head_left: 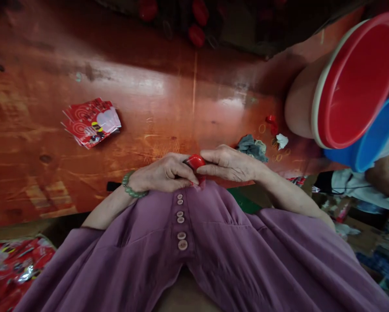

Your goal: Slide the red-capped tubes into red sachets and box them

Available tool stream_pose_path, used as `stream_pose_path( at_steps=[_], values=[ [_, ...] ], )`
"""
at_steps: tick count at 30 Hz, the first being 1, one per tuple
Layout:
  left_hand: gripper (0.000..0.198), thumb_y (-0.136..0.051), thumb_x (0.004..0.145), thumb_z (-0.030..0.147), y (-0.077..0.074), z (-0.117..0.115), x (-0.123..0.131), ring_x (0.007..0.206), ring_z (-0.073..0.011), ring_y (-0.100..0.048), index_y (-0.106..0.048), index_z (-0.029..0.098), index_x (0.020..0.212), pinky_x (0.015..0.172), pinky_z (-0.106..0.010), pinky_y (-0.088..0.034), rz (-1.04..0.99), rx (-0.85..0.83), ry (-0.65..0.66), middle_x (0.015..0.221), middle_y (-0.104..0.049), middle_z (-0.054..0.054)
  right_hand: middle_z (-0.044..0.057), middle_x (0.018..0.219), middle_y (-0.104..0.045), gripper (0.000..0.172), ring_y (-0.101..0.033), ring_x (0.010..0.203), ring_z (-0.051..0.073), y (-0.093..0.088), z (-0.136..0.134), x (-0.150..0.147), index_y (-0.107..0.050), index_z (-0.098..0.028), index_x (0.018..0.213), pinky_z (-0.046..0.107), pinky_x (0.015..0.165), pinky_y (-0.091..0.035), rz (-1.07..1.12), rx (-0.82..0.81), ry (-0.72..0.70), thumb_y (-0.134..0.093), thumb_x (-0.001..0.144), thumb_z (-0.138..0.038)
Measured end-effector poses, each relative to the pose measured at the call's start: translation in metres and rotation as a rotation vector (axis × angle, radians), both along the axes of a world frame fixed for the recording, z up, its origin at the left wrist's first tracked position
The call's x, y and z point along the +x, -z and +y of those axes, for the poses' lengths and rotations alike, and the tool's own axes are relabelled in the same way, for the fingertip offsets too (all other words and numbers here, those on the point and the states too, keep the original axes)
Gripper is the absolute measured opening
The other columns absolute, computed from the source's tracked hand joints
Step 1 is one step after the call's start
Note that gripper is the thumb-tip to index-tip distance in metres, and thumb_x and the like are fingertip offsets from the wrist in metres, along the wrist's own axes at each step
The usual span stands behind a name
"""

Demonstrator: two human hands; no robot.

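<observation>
Reddish-brown, worn wood makes up the desk (171, 121) in the head view, lit by a soft sheen along its middle. At its near edge, just over the purple shirt (139, 251), both hands meet around one glossy red piece (197, 161); what exactly it is, I cannot tell.

The left hand (163, 173), with one green bracelet (128, 186) at the wrist, has its fingers nearly closed, pinching the lower part of the piece. The right hand (230, 164) grips its right side between thumb and forefinger, with hardly any gap.

For handling so small and shiny a thing, a steady left pinch and light right fingertips seem best; squeezing hard could make it slip, and holding it over the desk would probably catch a drop.

Counting: one fanned stack of packets (95, 123) lies to the left, its number unclear, and one box of packets (11, 273) stands lower left, too jumbled to count. To the right are one grey cloth (252, 147), one white scrap (282, 141), one red scrap (272, 124), several rubber bands (262, 125), one pale tub (300, 102), one red basin (360, 86) in its mouth, and one blue basin (371, 145). Beyond shows another person's arm (384, 177).
</observation>
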State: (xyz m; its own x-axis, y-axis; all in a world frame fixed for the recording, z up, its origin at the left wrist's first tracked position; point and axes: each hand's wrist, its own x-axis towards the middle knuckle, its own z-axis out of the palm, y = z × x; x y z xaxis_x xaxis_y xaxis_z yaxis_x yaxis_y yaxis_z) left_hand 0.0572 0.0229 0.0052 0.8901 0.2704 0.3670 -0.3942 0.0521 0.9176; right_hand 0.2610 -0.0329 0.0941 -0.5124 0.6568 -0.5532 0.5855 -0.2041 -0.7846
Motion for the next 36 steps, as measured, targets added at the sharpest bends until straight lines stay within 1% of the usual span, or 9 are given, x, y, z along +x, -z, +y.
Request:
stream_pose_path(
  at_steps=[6,9,11,13,16,20,23,29,36],
  values=[
    [0.013,-0.068,0.087,0.02,0.003,-0.017,-0.009,0.076,-0.0128,-0.07,-0.08,0.021,0.086,0.074,-0.022,-0.055,0.105,-0.116,0.108,0.083,-0.078,-0.007,-0.007,0.061,-0.037,0.035,-0.034,0.055,0.007,0.004,-0.023,-0.003,-0.045,-0.02,0.074,0.022,0.056,-0.029,0.098,0.034,0.107,-0.041,0.103,-0.038],
    [0.012,-0.074,0.085,0.029,0.003,-0.02,-0.01,0.071,-0.0127,-0.068,-0.081,0.021,0.08,0.07,-0.023,-0.055,0.127,-0.274,0.123,0.077,-0.076,-0.007,-0.009,0.064,-0.043,0.021,-0.037,0.053,0.007,0.002,-0.028,-0.005,-0.053,-0.018,0.1,0.022,0.055,-0.028,-0.004,0.126,0.089,-0.054,0.098,-0.039],
    [0.013,-0.076,0.083,0.033,0.002,-0.018,-0.01,0.068,-0.0121,-0.067,-0.081,0.021,0.078,0.069,-0.022,-0.055,0.13,-0.354,0.157,0.074,-0.075,-0.006,-0.007,0.069,-0.052,0.031,-0.042,0.054,0.008,-0.002,-0.027,-0.008,-0.05,-0.017,0.12,0.022,0.056,-0.029,-0.068,0.177,0.031,-0.055,0.097,-0.037],
    [0.014,-0.079,0.081,0.034,0.0,-0.015,-0.01,0.067,-0.0116,-0.067,-0.081,0.021,0.077,0.067,-0.021,-0.056,0.126,-0.389,0.191,0.075,-0.076,-0.006,-0.002,0.078,-0.062,0.034,-0.048,0.058,0.009,-0.007,-0.023,-0.012,-0.049,-0.016,0.126,0.024,0.057,-0.03,-0.142,0.212,-0.08,-0.052,0.097,-0.032],
    [0.012,-0.081,0.078,0.033,-0.001,-0.012,-0.01,0.068,-0.0118,-0.068,-0.081,0.022,0.076,0.067,-0.02,-0.056,0.14,-0.401,0.203,0.078,-0.077,-0.006,0.005,0.083,-0.07,0.032,-0.053,0.061,0.013,-0.013,-0.018,-0.017,-0.055,-0.013,0.121,0.027,0.057,-0.03,-0.268,0.284,-0.242,-0.047,0.097,-0.032],
    [0.008,-0.081,0.078,0.031,-0.001,-0.013,-0.012,0.069,-0.0121,-0.07,-0.082,0.023,0.079,0.068,-0.019,-0.056,0.13,-0.428,0.25,0.077,-0.078,-0.006,0.005,0.079,-0.069,0.041,-0.056,0.061,0.015,-0.012,-0.016,-0.019,-0.053,-0.009,0.125,0.028,0.057,-0.029,-0.314,0.402,-0.347,-0.043,0.098,-0.039],
    [0.008,-0.082,0.077,0.03,0.002,-0.014,-0.014,0.068,-0.0123,-0.07,-0.082,0.023,0.079,0.068,-0.02,-0.057,0.151,-0.435,0.28,0.076,-0.078,-0.007,0.002,0.074,-0.067,0.044,-0.055,0.058,0.014,-0.009,-0.016,-0.018,-0.053,-0.011,0.125,0.027,0.057,-0.029,-0.279,0.412,-0.349,-0.043,0.099,-0.045],
    [0.009,-0.078,0.081,0.03,0.008,-0.015,-0.014,0.065,-0.0124,-0.07,-0.082,0.024,0.086,0.065,-0.02,-0.056,0.168,-0.443,0.414,0.078,-0.078,-0.008,0.0,0.07,-0.061,0.043,-0.051,0.059,0.012,-0.004,-0.015,-0.014,-0.059,-0.016,0.102,0.027,0.057,-0.027,-0.16,0.348,-0.31,-0.045,0.099,-0.057],
    [0.01,-0.077,0.082,0.034,0.009,-0.016,-0.012,0.066,-0.0133,-0.071,-0.082,0.025,0.086,0.065,-0.021,-0.057,0.165,-0.501,0.481,0.078,-0.078,-0.007,-0.002,0.067,-0.054,0.043,-0.047,0.059,0.011,0.002,-0.014,-0.017,-0.055,-0.019,0.085,0.028,0.059,-0.026,-0.136,0.376,-0.33,-0.042,0.099,-0.057]
  ],
)
